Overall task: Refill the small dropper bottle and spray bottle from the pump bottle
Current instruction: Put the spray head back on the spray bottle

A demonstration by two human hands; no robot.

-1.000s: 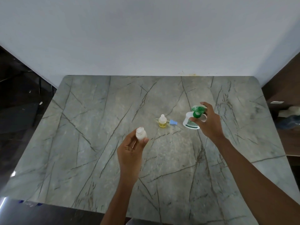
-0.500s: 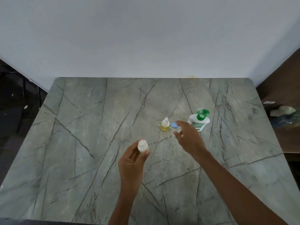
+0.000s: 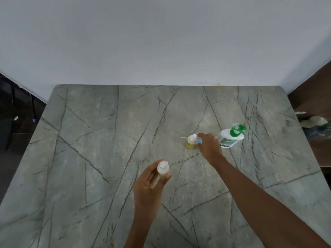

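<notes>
My left hand (image 3: 148,185) grips a small white translucent bottle (image 3: 163,168) upright above the table's middle. A small yellow dropper bottle (image 3: 191,141) with a white tip stands further back. Right beside it lies a small blue piece (image 3: 200,141), and a thin white tube (image 3: 183,138) sticks out past the bottle's left side. My right hand (image 3: 209,149) reaches over and its fingertips pinch the blue piece. The white pump bottle (image 3: 230,138) with a green pump head stands just right of that hand, untouched.
The grey veined marble table (image 3: 107,158) runs back to a white wall. Dark floor lies off the left edge. On the right, a brown surface holds a pale object (image 3: 315,121), apart from the table.
My right hand left the pump bottle and moved left to the blue piece beside the dropper bottle. My left hand keeps holding the white bottle, a little lower and nearer to me.
</notes>
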